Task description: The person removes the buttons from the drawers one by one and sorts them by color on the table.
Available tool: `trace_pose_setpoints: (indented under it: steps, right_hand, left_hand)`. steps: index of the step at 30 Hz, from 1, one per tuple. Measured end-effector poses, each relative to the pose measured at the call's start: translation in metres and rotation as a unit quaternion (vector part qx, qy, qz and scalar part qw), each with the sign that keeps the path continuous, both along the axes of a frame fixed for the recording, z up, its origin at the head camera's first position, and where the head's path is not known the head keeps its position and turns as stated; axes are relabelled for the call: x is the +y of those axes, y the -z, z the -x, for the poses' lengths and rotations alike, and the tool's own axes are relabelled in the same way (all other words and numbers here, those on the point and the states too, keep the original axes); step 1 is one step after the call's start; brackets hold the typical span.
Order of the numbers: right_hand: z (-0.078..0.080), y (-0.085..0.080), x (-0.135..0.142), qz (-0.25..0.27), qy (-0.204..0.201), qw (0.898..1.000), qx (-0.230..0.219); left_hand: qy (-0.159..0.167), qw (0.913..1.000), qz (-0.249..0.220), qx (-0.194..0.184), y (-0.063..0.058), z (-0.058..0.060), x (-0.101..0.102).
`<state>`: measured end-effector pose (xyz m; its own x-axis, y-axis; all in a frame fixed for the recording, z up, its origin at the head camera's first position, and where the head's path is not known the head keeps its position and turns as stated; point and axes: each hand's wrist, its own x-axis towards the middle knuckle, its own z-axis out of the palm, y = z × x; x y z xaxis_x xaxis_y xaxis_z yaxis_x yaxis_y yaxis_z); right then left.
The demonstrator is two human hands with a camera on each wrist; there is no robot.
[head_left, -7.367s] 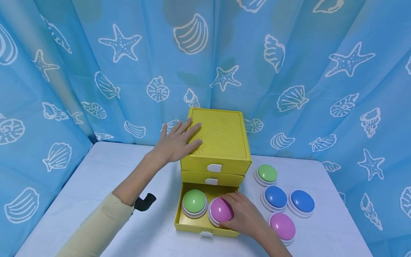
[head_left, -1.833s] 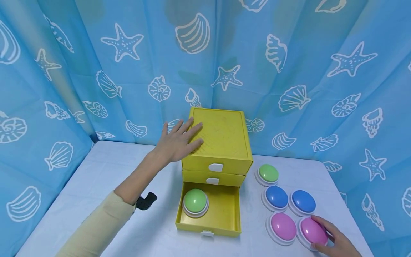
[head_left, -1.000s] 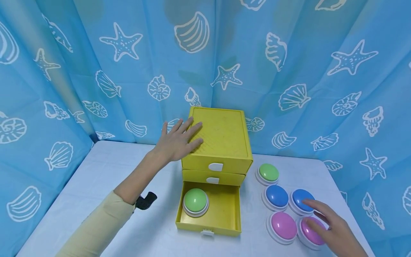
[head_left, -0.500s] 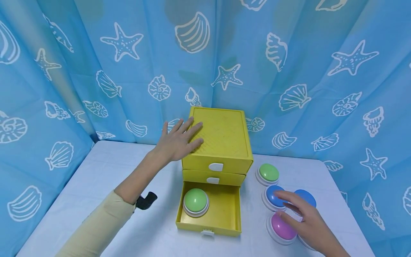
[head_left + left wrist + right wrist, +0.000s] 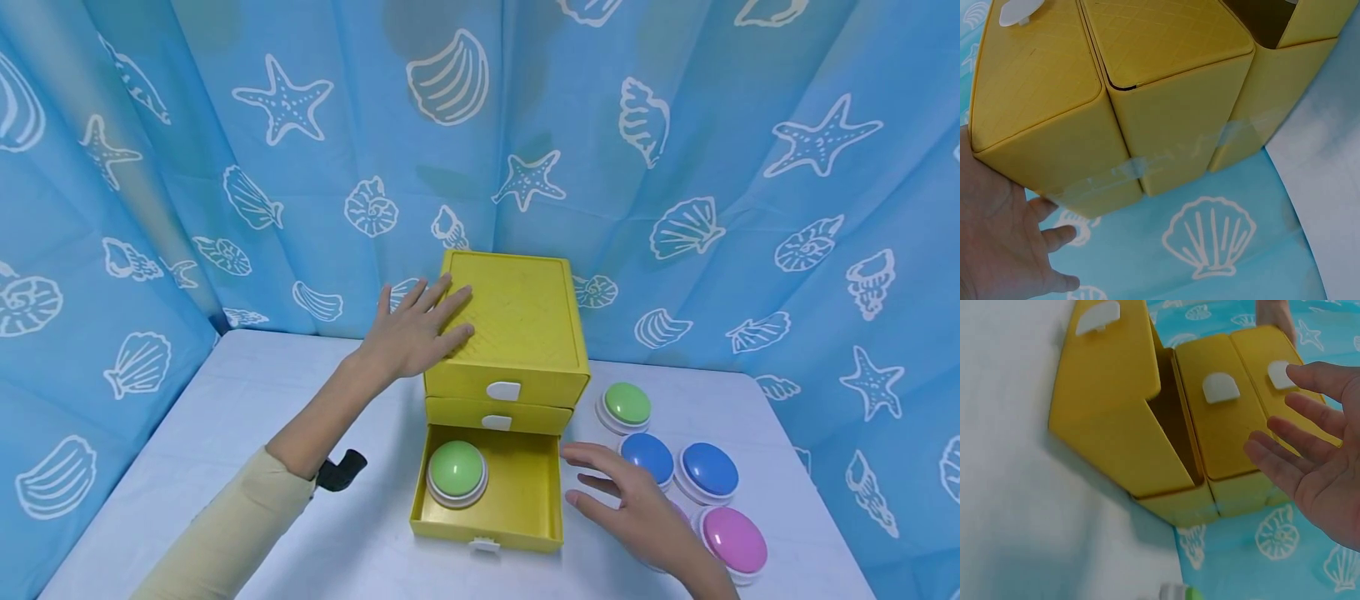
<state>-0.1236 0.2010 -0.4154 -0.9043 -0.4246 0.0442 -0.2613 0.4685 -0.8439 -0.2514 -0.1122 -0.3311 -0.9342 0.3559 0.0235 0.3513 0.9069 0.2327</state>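
My left hand [image 5: 408, 340] rests with spread, straight fingers on the top left edge of a small yellow drawer cabinet [image 5: 517, 312]. The cabinet's bottom drawer [image 5: 521, 504] is pulled out, and a green dome button [image 5: 456, 468] with a white base sits in its left side. Just right of that drawer hovers my right hand [image 5: 633, 508], holding nothing, its fingers loosely bent and apart. In the right wrist view its fingers show against the cabinet's front. Partly hidden behind this hand are a blue dome button [image 5: 647, 455] and a pink one, of which only slivers show.
On the white table [image 5: 330, 550], to the right, stand another green dome button [image 5: 627, 403], a second blue button [image 5: 708, 468] and a pink button [image 5: 735, 540]. A blue shell-print curtain [image 5: 375, 125] hangs behind. The upper two drawers are closed.
The pink button, earlier in the drawer under my right hand, now stands at the far right on the table. My right hand has released it and moved left towards the drawer. My left hand stays put.
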Motion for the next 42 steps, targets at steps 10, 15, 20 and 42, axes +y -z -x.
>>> trace_pose_setpoints:
  steps: [10, 15, 20, 42]
  right_hand:
    - [0.014, 0.015, -0.029, 0.060, -0.058, 0.996, -0.023]
    - [0.023, 0.027, -0.045, 0.068, -0.090, 0.993, -0.027]
    - [0.029, 0.038, -0.059, 0.066, -0.109, 0.992, -0.024]
    - [0.048, 0.064, -0.090, -0.062, -0.116, 0.990, 0.049]
  left_hand:
    - [-0.006, 1.0000, 0.005, 0.000, 0.003, 0.002, -0.001]
    - [-0.007, 1.0000, 0.005, 0.002, 0.004, 0.002, -0.001]
    - [-0.006, 1.0000, 0.002, 0.003, 0.004, 0.001, -0.001]
    - [-0.003, 1.0000, -0.002, 0.006, 0.002, 0.002, 0.000]
